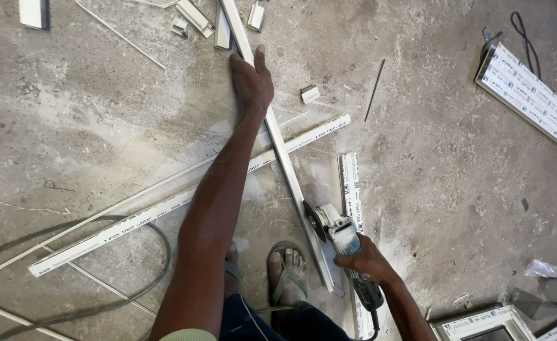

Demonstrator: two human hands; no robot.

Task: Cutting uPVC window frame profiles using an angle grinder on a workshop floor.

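Crossed white strips (183,199) and a grey cable (133,297) clutter the concrete floor (442,189) left of the angle grinder (341,237); to its right, bare concrete lies open up to the white profile (531,98) at the far edge.

We look down at a dusty concrete floor (455,189). Our left hand (251,79) presses a long white profile strip (284,158) flat, while our right hand (367,259) grips an angle grinder (338,230), its disc touching the strip. A sandalled foot (286,268) stands beside it.
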